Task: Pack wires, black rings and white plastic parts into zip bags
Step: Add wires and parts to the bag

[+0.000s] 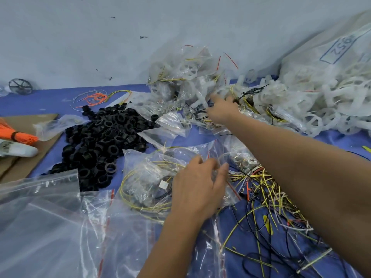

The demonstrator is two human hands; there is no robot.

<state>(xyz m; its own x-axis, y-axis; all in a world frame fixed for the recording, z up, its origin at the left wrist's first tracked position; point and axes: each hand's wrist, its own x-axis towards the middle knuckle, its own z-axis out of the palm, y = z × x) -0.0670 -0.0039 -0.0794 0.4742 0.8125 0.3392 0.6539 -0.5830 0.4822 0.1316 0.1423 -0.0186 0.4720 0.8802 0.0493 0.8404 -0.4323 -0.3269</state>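
Far out at the white plastic parts [200,87]: right hand [221,111], grip hidden.
Left hand [197,186] loosely pinching a zip bag [152,177] holding yellow wires [128,185]; black rings [100,141] farther left.

Right hand [221,110]: fingertips buried among the white plastic parts [313,105] at the far side of the tabletop [56,101]; whether they grip anything cannot be told. Left hand [197,185]: fingertips blurred against the zip bag [148,177], grip undetermined; the bag's contents under the palm are hidden. Large sack [331,57] at the far right corner: cut off by the frame edge, its printed label only partly legible. Loose wires [265,197]: partly hidden under the right forearm and running out of the bottom edge. Orange bundle [18,135] and cardboard [24,157]: cut off at the left edge. Clear bags [50,227] at the near left corner: cropped by the frame.
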